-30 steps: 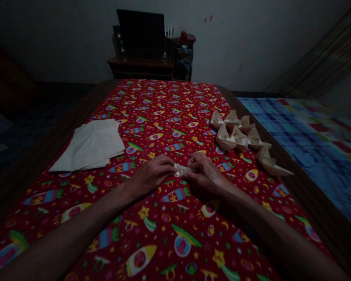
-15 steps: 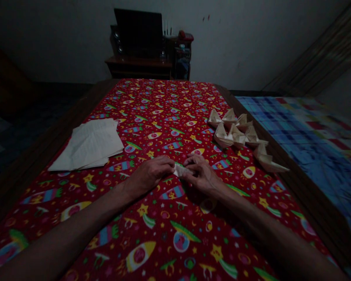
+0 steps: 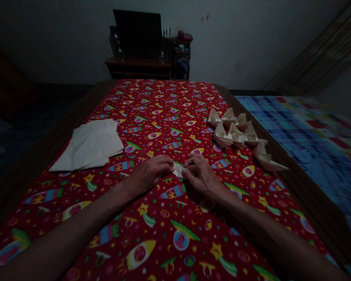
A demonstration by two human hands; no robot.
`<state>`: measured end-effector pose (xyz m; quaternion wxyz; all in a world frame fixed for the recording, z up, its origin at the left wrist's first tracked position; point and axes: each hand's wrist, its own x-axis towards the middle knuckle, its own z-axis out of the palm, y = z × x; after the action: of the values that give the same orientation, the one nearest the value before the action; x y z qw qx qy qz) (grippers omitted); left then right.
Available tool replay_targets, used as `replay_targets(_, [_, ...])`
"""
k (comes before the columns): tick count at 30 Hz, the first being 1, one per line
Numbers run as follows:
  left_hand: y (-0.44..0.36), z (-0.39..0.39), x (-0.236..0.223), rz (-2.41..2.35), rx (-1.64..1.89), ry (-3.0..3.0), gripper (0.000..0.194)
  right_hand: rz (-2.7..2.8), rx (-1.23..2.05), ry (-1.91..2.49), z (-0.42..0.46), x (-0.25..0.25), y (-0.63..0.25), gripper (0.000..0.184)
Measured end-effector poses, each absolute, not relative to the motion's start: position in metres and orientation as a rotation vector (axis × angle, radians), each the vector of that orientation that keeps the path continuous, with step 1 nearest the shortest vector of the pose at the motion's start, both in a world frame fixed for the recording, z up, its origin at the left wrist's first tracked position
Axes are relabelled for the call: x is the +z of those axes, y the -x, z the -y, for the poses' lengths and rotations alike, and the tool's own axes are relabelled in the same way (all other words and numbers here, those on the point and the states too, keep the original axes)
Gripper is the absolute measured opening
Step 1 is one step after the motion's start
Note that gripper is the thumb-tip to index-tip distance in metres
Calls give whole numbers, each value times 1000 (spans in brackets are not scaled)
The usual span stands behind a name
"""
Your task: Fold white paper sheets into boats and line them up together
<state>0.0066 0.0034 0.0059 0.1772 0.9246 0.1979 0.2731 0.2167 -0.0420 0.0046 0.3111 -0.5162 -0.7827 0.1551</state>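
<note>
A small piece of folded paper [image 3: 178,170] lies between my hands over the red patterned cloth [image 3: 175,210]. My left hand [image 3: 157,169] pinches its left end with the fingers closed. On its other side my right hand [image 3: 199,173] has curled fingers, the thumb and fingertips at the paper's right end. Part of the paper is hidden behind the fingers. To the right, several folded paper boats [image 3: 236,130] stand grouped on the cloth, one of them nearer to me. Left of my hands rests a stack of flat paper sheets [image 3: 90,144].
Dark wooden edges [image 3: 253,128] border the cloth on both sides. Beyond its far end, a dark monitor [image 3: 138,33] and speakers stand on a wooden desk [image 3: 137,64] by the wall. A blue checked cloth [image 3: 304,144] spreads at the right.
My right thumb and fingers have shifted slightly along the folded paper, and less of it shows near the right hand. My left hand stays nearly in place.
</note>
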Motion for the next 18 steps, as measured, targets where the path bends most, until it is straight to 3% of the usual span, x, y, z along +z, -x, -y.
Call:
replay_targets(8, [-3,2,10,-499,487,-2878,45,2031,297,1357,52,2,-220,4])
replay_targets(18, [-3,4,10,-519,449,-2940,36,2555,-199,969,71,5,-225,30])
